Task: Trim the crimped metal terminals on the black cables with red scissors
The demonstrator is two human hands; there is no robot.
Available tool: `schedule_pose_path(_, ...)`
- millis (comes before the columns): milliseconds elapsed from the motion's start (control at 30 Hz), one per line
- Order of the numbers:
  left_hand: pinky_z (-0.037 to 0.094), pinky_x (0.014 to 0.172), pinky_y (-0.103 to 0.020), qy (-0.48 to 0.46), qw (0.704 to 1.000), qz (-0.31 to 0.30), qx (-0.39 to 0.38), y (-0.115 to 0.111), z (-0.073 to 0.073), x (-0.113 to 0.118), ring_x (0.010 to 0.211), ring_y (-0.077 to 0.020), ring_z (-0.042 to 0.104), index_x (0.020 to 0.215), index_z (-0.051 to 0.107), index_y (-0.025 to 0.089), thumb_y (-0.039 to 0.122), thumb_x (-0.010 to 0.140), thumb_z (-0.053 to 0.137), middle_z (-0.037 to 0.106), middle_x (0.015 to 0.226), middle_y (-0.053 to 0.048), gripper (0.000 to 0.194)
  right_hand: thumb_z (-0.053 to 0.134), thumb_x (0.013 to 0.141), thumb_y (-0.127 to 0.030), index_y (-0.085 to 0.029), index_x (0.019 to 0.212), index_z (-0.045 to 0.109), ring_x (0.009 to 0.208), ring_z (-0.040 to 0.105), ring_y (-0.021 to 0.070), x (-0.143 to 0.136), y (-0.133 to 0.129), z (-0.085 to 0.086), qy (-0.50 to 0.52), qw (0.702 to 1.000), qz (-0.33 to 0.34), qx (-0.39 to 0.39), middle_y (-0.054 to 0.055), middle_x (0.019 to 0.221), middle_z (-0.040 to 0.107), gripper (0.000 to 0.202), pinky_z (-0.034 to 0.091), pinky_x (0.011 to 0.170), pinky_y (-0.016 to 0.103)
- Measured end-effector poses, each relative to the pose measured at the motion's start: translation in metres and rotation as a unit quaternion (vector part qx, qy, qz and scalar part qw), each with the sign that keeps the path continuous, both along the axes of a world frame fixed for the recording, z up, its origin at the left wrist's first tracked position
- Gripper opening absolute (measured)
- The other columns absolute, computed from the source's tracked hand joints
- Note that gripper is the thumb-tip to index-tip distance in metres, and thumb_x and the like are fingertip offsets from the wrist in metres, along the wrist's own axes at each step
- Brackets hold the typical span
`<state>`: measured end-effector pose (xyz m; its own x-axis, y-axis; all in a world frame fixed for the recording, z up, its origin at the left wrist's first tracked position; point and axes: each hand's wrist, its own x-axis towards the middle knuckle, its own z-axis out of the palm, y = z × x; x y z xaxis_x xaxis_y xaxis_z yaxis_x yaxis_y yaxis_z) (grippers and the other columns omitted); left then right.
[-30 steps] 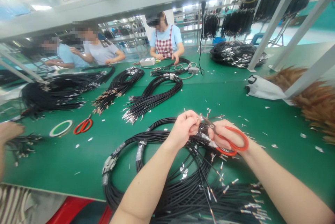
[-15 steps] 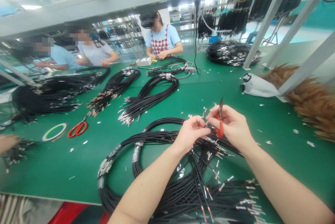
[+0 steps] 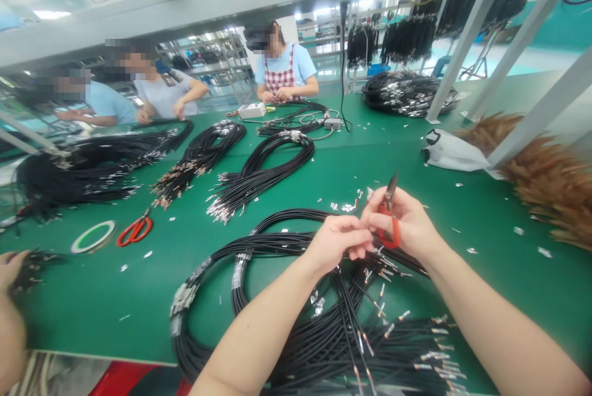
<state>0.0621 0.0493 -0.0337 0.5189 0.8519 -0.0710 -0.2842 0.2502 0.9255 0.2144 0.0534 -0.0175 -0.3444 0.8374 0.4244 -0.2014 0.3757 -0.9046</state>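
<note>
Above a coil of black cables [image 3: 291, 240] with stripped, silvery ends, my two hands meet. My right hand [image 3: 400, 217] is closed round red-handled scissors [image 3: 390, 232], whose dark blades point up. Its thumb and fingertips touch those of my left hand [image 3: 342, 237]. The fingers of my left hand are pinched together over something small, probably a cable end, but they hide it. Several loose cable ends [image 3: 365, 340] hang below my hands, and more fan out toward the lower right.
Red scissors [image 3: 134, 231] and a tape roll [image 3: 94, 237] lie left on the green table [image 3: 115, 297]. Cable bundles [image 3: 266, 168] lie beyond. Another person's hand [image 3: 12, 269] is at the left edge; three people sit across. A white bag [image 3: 456, 150] and metal posts stand right.
My left hand has moved slightly down and closer against my right fingertips. The scissors' handles have turned a little in my right hand. The other person's hand and arm at left show more.
</note>
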Motion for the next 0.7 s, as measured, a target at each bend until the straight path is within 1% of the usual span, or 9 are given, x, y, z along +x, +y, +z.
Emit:
schedule_pose_path(67, 0.033, 0.035, -0.011, -0.009, 1.0, -0.01, -0.009, 0.002, 0.001, -0.002, 0.04, -0.005, 0.049, 0.063, 0.055, 0.008, 0.027, 0.062, 0.068, 0.058, 0.056, -0.004, 0.023, 0.059, 0.078, -0.016, -0.014, 0.09, 0.04, 0.059, 0.054, 0.0086, 0.0, 0.004, -0.003, 0.046, 0.997, 0.044, -0.036, 0.002, 0.074, 0.058, 0.023, 0.046, 0.056, 0.024)
schedule_pose_path(100, 0.032, 0.035, -0.011, -0.012, 1.0, -0.001, -0.009, 0.003, 0.002, -0.002, 0.039, -0.0043, 0.047, 0.062, 0.054, 0.008, 0.027, 0.062, 0.069, 0.058, 0.056, -0.003, 0.024, 0.059, 0.077, -0.016, -0.014, 0.092, 0.039, 0.06, 0.054, 0.0089, -0.001, 0.006, -0.005, 0.066, 0.995, 0.047, -0.058, 0.003, 0.075, 0.058, 0.025, 0.047, 0.056, 0.025)
schedule_pose_path(200, 0.031, 0.037, -0.01, -0.023, 0.999, 0.041, 0.004, 0.005, 0.001, -0.001, 0.041, -0.002, 0.045, 0.065, 0.053, 0.01, 0.028, 0.064, 0.067, 0.057, 0.058, -0.001, 0.023, 0.063, 0.073, -0.016, -0.014, 0.092, 0.04, 0.06, 0.055, 0.0096, -0.004, 0.01, -0.007, 0.103, 0.989, 0.008, -0.108, 0.002, 0.076, 0.057, 0.03, 0.047, 0.055, 0.025)
schedule_pose_path(267, 0.035, 0.041, -0.01, -0.027, 0.998, 0.059, 0.017, 0.005, 0.0, 0.001, 0.045, -0.002, 0.047, 0.07, 0.055, 0.01, 0.028, 0.066, 0.065, 0.057, 0.061, -0.002, 0.021, 0.065, 0.072, -0.018, -0.014, 0.092, 0.041, 0.059, 0.055, 0.0093, -0.006, 0.011, -0.008, 0.114, 0.987, -0.02, -0.116, 0.002, 0.077, 0.057, 0.031, 0.047, 0.055, 0.024)
schedule_pose_path(333, 0.04, 0.045, -0.011, -0.015, 0.995, 0.09, 0.037, 0.004, -0.001, 0.002, 0.051, -0.0027, 0.05, 0.072, 0.056, 0.011, 0.027, 0.066, 0.063, 0.058, 0.063, -0.002, 0.019, 0.065, 0.072, -0.02, -0.014, 0.093, 0.042, 0.062, 0.057, 0.0094, -0.008, 0.011, -0.009, 0.115, 0.986, -0.052, -0.107, 0.003, 0.081, 0.058, 0.031, 0.048, 0.058, 0.024)
schedule_pose_path(400, 0.044, 0.049, -0.011, 0.008, 0.989, 0.137, 0.06, 0.003, 0.0, 0.003, 0.053, -0.0027, 0.051, 0.069, 0.055, 0.011, 0.026, 0.066, 0.063, 0.057, 0.063, -0.001, 0.018, 0.066, 0.072, -0.021, -0.014, 0.093, 0.044, 0.069, 0.058, 0.0102, -0.011, 0.009, -0.011, 0.1, 0.987, -0.087, -0.089, 0.004, 0.086, 0.059, 0.032, 0.048, 0.064, 0.025)
schedule_pose_path(467, 0.046, 0.05, -0.011, 0.028, 0.983, 0.168, 0.07, 0.001, 0.001, 0.003, 0.053, -0.0024, 0.051, 0.066, 0.055, 0.01, 0.025, 0.065, 0.063, 0.055, 0.061, 0.0, 0.017, 0.067, 0.07, -0.019, -0.014, 0.092, 0.046, 0.074, 0.058, 0.0103, -0.014, 0.007, -0.012, 0.069, 0.989, -0.118, -0.057, 0.004, 0.084, 0.059, 0.031, 0.049, 0.069, 0.025)
schedule_pose_path(600, 0.046, 0.049, -0.011, 0.052, 0.979, 0.188, 0.065, 0.0, 0.002, 0.004, 0.05, -0.0024, 0.051, 0.065, 0.056, 0.01, 0.025, 0.063, 0.065, 0.055, 0.059, 0.001, 0.017, 0.066, 0.068, -0.017, -0.012, 0.084, 0.049, 0.069, 0.056, 0.0084, -0.02, 0.001, -0.01, -0.003, 0.982, -0.19, 0.02, 0.003, 0.076, 0.058, 0.024, 0.047, 0.066, 0.021)
schedule_pose_path(700, 0.047, 0.049, -0.011, 0.059, 0.976, 0.197, 0.068, 0.001, 0.002, 0.004, 0.049, -0.0024, 0.051, 0.064, 0.056, 0.01, 0.026, 0.062, 0.066, 0.055, 0.059, 0.002, 0.018, 0.066, 0.069, -0.019, -0.011, 0.081, 0.05, 0.066, 0.056, 0.009, -0.021, -0.003, -0.007, -0.029, 0.975, -0.22, 0.032, 0.005, 0.075, 0.059, 0.022, 0.047, 0.063, 0.021)
